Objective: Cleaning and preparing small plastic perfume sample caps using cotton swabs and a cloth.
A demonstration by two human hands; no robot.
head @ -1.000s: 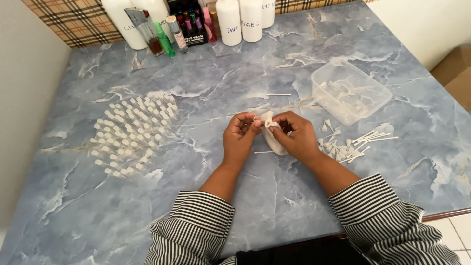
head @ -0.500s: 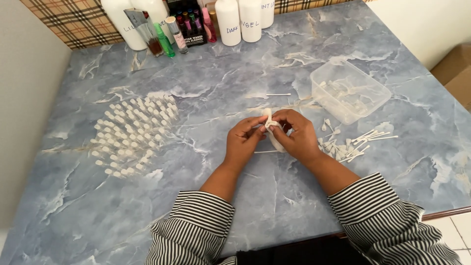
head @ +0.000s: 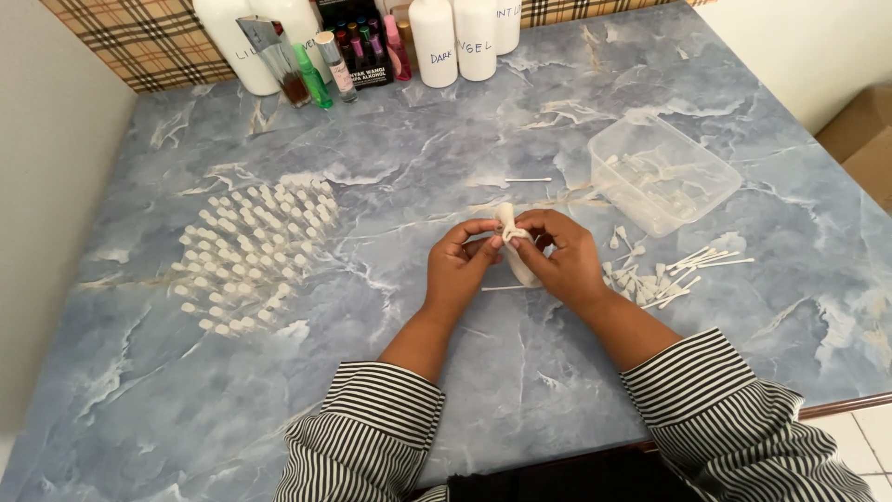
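Since half a second ago both hands have barely shifted, and the small white piece has tipped a little more upright between them. From the head view, two hands meet near the middle of the blue marbled worktop (head: 279, 409). The left hand (head: 457, 268) and the right hand (head: 560, 257) both have their fingers pinched together on one small white cloth-like piece (head: 514, 244), soft and elongated, held just above the surface. Two thin white sticks lie singly, one beyond the hands (head: 528, 179) and one beneath them (head: 506, 288). Toward the left edge stands a dense cluster of small white-capped vials (head: 251, 256), too many to count. One clear plastic tub (head: 664, 175) sits toward the right edge, a loose scatter of white sticks and caps (head: 664, 274) beside it. Bottles (head: 372, 42) line the far edge.
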